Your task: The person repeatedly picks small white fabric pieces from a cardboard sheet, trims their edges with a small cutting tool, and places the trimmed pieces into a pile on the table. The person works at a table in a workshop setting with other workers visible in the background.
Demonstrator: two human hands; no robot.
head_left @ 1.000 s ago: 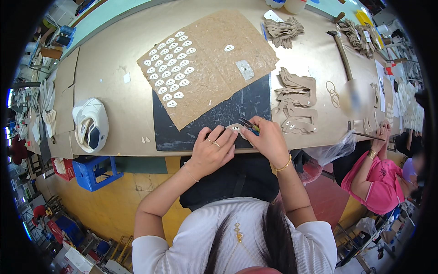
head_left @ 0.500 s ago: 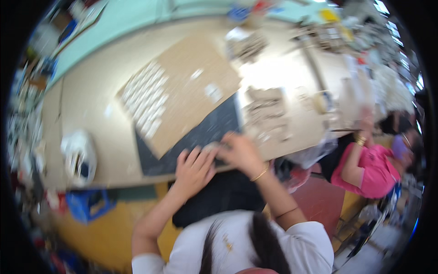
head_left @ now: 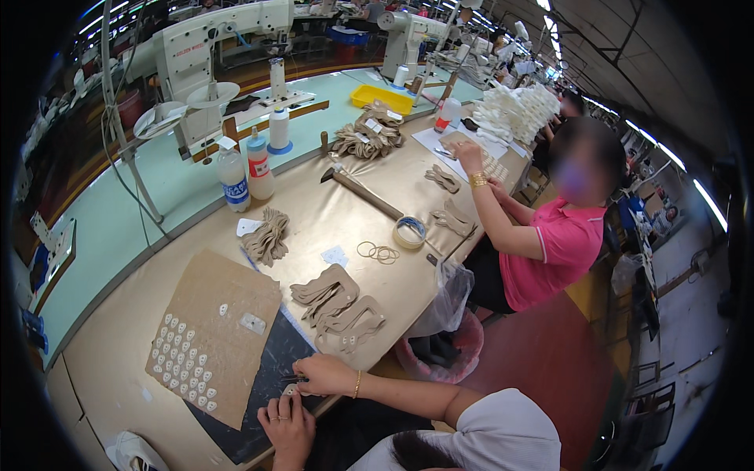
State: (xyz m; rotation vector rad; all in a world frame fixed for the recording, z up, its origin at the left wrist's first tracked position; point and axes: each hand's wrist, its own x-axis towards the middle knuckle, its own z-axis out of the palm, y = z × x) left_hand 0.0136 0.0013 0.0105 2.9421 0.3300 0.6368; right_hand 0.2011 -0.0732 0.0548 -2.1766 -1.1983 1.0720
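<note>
Over the black mat [head_left: 259,404], near the table's front edge, my two hands meet. My left hand [head_left: 287,430] curls palm down, its fingertips pressed on a small pale piece [head_left: 292,390]. My right hand [head_left: 323,374] is closed beside it, holding a slim dark tool [head_left: 292,379] whose kind I cannot make out. Left of them a brown board [head_left: 224,286] lies partly over the mat, bearing rows of small white pieces [head_left: 184,361] with dark dots. Right of the board, tan cut-out pieces [head_left: 334,294] lie in stacks.
Along the table are a hammer [head_left: 365,192], a tape roll [head_left: 409,232], rubber bands [head_left: 378,252], bottles [head_left: 233,179] and tan bundles [head_left: 271,239]. A co-worker in pink [head_left: 542,251] handles pieces at the far right. A bag-lined pink bin [head_left: 440,345] stands by the table.
The view has swung up and to the right, so the co-worker and sewing machines now show. My hands remain together at the mat's edge; a dark tool now shows in the right one.
</note>
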